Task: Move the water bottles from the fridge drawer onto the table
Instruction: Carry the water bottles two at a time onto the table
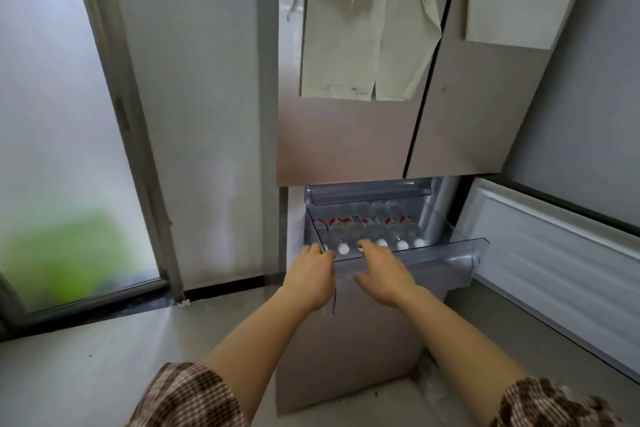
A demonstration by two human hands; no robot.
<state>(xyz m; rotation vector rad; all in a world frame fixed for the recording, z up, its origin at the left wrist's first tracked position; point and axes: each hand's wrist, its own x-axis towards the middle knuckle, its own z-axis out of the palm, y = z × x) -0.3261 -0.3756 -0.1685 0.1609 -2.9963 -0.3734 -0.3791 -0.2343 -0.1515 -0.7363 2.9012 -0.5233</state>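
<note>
We judge the task to be at its very start. The drawer (450,251) is pulled out of the fridge (346,139), and the water bottles (372,229) lie in it side by side in a row that looks full, their white caps (343,247) pointing back toward us. No bottle is lifted clear of the drawer and none is in either hand as far as we can see, so every bottle remains to be carried over. The table is nowhere in view. Both arms are stretched forward and down to the drawer's front edge. Our left hand (310,276) has its fingers loosely extended over the rim at the left end of the row, just at the outermost caps, and holds nothing. Whether its tips touch a cap, we cannot tell. Our right hand (382,276) is spread, thumb hanging below the rim and fingers reaching toward a cap near the middle of the row, also gripping nothing. The bottles lie just beyond and slightly below both sets of fingertips, with more of the row running off to the right of the right hand.
</note>
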